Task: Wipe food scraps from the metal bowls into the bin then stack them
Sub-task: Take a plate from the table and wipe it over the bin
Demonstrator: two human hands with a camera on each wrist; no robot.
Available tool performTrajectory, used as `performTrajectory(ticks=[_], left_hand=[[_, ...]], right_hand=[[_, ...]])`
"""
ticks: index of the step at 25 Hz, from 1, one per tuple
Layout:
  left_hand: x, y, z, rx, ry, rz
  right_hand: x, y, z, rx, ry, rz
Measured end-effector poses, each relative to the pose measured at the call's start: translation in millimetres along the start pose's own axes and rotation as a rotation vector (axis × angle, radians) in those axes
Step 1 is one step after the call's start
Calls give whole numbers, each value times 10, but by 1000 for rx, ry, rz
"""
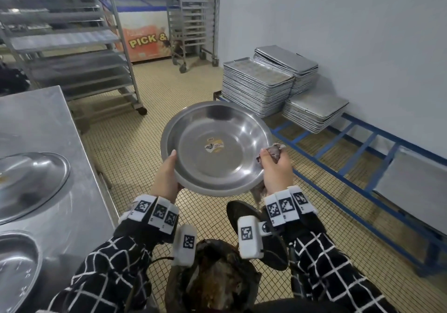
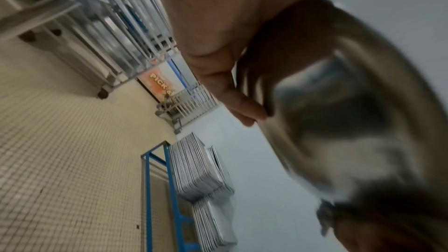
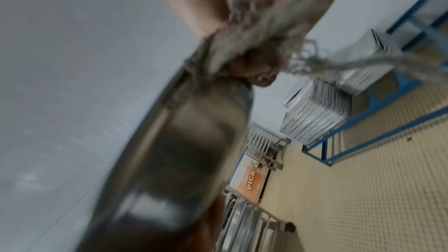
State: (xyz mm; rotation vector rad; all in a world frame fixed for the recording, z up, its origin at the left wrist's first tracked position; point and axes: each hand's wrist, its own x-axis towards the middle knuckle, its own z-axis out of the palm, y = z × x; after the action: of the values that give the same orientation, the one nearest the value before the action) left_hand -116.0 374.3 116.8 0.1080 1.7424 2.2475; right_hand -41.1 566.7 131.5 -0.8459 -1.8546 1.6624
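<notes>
I hold a round metal bowl (image 1: pixel 217 148) level above the floor, its inside shiny with a sticker in the middle. My left hand (image 1: pixel 167 175) grips the left rim, thumb on top and fingers (image 2: pixel 230 93) under the bowl's underside (image 2: pixel 339 122). My right hand (image 1: pixel 275 170) clutches a grey rag (image 1: pixel 274 152) at the right rim. In the right wrist view the rag (image 3: pixel 247 45) is bunched against the rim of the bowl (image 3: pixel 184 150). The bin (image 1: pixel 217 279), lined with a dark bag and holding scraps, stands right below my wrists.
A steel table (image 1: pixel 48 124) on the left carries two more metal bowls (image 1: pixel 29 182) (image 1: pixel 14 271). Stacks of baking trays (image 1: pixel 258 85) sit on a low blue frame (image 1: pixel 362 148) along the right wall. Wheeled tray racks (image 1: pixel 72 46) and a chest freezer (image 1: pixel 145 39) stand farther back.
</notes>
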Motion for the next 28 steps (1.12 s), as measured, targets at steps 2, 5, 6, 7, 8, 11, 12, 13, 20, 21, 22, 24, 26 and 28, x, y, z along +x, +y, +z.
performTrajectory(ticks=[2, 5, 6, 7, 8, 11, 12, 13, 20, 21, 22, 24, 26, 28], left_hand=[[17, -84, 128, 65, -38, -18], [42, -186, 171, 241, -189, -85], [54, -184, 140, 255, -217, -96], [79, -177, 68, 214, -225, -99], [104, -144, -23, 138, -223, -84], [151, 34, -291, -73, -280, -5], [143, 94, -332, -94, -267, -28], [139, 126, -350, -89, -221, -77], [90, 5, 27, -90, -19, -96], [89, -50, 106, -50, -58, -125], [78, -99, 167, 28, -114, -153], [66, -176, 189, 197, -202, -173], [84, -156, 69, 233, -241, -147], [99, -61, -106, 108, -266, -99]], right_hand=[[-43, 32, 136, 90, 60, 24], [-65, 24, 214, 141, 70, 25], [-58, 12, 186, 136, 57, 30], [-25, 16, 140, 124, 32, 41], [11, 11, 76, 104, 3, 53], [184, -5, -142, -62, -152, 39], [214, -26, -189, -131, -208, 18], [228, -50, -209, -162, -241, 4], [-39, -15, 202, 102, -35, 73], [-72, -12, 286, 153, -7, 76], [-86, -24, 346, 179, 13, 65], [-76, -61, 388, 182, 24, 23], [-8, -92, 336, 139, -18, 12], [99, -153, 199, 77, -107, 32]])
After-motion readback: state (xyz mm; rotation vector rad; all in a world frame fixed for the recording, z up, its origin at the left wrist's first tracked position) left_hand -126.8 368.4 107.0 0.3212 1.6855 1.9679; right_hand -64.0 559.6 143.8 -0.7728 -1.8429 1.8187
